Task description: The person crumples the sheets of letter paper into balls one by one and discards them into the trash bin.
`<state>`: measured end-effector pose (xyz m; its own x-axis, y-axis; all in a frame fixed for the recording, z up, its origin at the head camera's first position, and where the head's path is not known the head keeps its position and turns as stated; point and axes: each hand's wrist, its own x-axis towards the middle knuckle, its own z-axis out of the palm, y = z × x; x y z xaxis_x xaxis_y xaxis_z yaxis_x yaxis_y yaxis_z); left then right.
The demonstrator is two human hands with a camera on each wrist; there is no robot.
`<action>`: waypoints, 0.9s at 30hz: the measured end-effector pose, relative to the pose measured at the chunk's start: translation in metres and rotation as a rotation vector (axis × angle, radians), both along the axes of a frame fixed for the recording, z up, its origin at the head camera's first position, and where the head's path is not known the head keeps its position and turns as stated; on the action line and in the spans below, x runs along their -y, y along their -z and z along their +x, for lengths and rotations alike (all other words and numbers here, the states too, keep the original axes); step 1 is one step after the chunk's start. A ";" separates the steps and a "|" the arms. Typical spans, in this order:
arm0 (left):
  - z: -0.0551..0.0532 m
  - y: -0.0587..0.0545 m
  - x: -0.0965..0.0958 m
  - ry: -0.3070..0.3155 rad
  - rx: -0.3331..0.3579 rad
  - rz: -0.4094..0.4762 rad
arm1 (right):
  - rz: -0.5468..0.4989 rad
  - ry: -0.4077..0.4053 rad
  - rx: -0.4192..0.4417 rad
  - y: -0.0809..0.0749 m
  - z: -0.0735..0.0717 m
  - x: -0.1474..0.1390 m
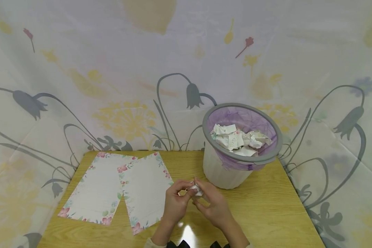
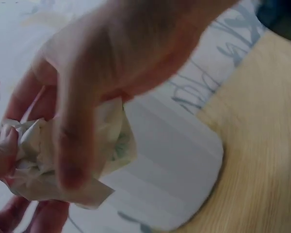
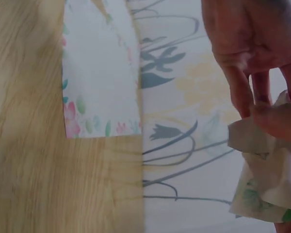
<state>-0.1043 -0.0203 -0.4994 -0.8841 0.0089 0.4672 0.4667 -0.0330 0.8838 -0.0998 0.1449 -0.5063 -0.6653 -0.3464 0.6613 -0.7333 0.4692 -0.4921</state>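
Observation:
Both hands meet over the front of the wooden table around a small crumpled piece of paper. My left hand pinches it between thumb and fingers from the left. From the other side my right hand grips it too, its thumb low and its fingers curving over the top. In the left wrist view the crumpled paper shows folded edges and a faint green print. Green leaves also appear on the paper in the right wrist view.
Behind the right hand stands a white bin with a grey rim and purple liner, holding several crumpled paper pieces. Two flower-bordered sheets, a left one and a right one, lie overlapping on the table. A patterned curtain hangs behind.

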 end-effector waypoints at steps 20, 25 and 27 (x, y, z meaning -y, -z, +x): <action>0.000 -0.019 0.013 0.162 0.469 0.176 | 0.010 -0.053 -0.059 -0.014 0.000 0.005; 0.000 -0.020 0.011 0.140 0.414 0.134 | -0.079 -0.012 -0.094 -0.014 0.002 0.008; 0.001 -0.020 0.009 0.125 0.386 0.104 | -0.115 0.018 -0.093 -0.014 0.003 0.009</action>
<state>-0.1037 -0.0297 -0.4792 -0.9896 0.0977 0.1058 0.0885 -0.1670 0.9820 -0.0972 0.1356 -0.4925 -0.6048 -0.2539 0.7548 -0.7703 0.4270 -0.4736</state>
